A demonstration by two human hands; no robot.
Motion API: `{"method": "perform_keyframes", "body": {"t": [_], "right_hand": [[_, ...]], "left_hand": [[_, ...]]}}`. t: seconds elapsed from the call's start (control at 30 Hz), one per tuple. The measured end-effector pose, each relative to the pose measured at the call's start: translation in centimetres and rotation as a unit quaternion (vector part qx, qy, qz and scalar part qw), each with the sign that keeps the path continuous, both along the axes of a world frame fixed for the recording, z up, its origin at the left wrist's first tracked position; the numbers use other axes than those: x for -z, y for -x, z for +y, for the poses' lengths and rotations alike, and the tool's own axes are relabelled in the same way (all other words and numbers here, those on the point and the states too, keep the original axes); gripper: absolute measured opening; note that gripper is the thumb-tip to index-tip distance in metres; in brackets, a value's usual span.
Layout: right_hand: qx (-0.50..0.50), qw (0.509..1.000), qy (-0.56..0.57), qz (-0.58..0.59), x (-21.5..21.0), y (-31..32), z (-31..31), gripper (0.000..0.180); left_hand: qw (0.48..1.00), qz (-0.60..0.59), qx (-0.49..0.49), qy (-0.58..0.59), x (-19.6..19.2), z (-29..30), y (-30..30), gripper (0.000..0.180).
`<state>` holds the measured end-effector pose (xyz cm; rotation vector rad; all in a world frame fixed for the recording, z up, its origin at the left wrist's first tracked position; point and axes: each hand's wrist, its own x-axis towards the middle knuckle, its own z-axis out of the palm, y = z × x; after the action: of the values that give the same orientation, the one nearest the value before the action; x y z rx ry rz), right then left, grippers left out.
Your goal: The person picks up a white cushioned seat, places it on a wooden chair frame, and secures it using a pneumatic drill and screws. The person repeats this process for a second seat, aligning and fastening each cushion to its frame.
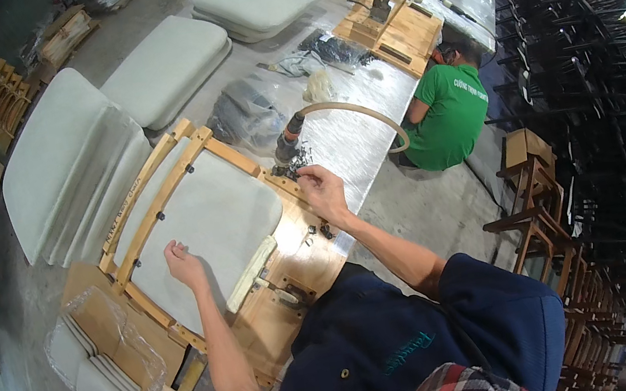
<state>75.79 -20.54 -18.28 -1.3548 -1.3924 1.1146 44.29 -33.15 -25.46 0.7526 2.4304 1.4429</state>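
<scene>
- The right hand (322, 187) pinches with closed fingers at small dark screws (290, 171) on the wooden frame (160, 180), just under the tip of the pneumatic screwdriver (289, 143); whether a screw sits in the grip, I cannot tell.
- The left hand (184, 264) rests half-curled on the grey seat cushion (205, 223) and holds nothing.
- The frame with cushion lies on a wooden jig (299, 261) at the near end of the worktop (357, 137).
- Risk, I think: the loose screws (319, 232) near the jig edge can roll off, and the hose (365, 111) can pull the tool off the worktop.

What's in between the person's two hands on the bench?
In the head view, pale grey seat padding in a wooden frame stretches between the left hand and the right hand.
</scene>
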Motion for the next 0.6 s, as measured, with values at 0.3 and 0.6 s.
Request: {"method": "perform_keyframes", "body": {"t": [0.3,0.6], "right_hand": [[0.063,0.997,-0.038,0.025,0.0,-1.0,2.0,0.022],[0.022,0.996,-0.088,-0.028,-1.3,0.2,3.5,0.061]], "left_hand": [[0.975,0.212,0.04,0.043,2.6,-1.1,1.6,0.024],[0.983,0.182,0.029,-0.009,2.9,-2.1,1.5,0.025]]}}
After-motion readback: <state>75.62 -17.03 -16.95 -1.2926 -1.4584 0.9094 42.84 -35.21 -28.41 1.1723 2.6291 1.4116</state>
